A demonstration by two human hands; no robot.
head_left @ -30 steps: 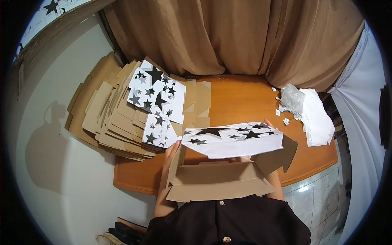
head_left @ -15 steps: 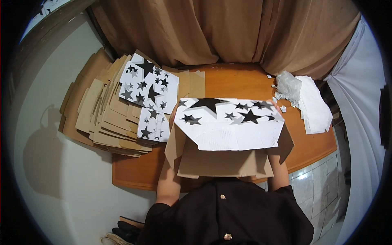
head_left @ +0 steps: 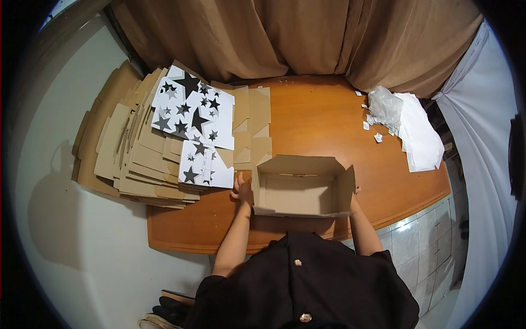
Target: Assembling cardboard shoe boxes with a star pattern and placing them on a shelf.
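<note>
Currently the cardboard box (head_left: 302,185) stands open-side-up on the wooden table (head_left: 323,118), at its near edge, directly in front of the person. The left hand (head_left: 243,189) is flat against the box's left outer wall, fingers spread. The right hand (head_left: 355,193) sits at the right wall, mostly hidden behind it — whether it grips the wall or merely presses on it cannot be told. The two hands are apart, one on each side, bracing the box between them.

For the forming step judged to be in hand:

- Keep pressure equal on both walls so the box holds square and does not skew.
- Check that the inner flap along the far wall lies flush; a lifted flap would let the walls spring outward.
- Keep the base flat on the table — the near edge is close, and an overhang would tip the box toward the person.

To the left, a stack of flat cardboard blanks (head_left: 131,156) with star-printed faces (head_left: 192,109) lies just beside the box. A crumpled plastic bag (head_left: 383,107) and white sheets (head_left: 421,134) lie well apart at the far right.
</note>
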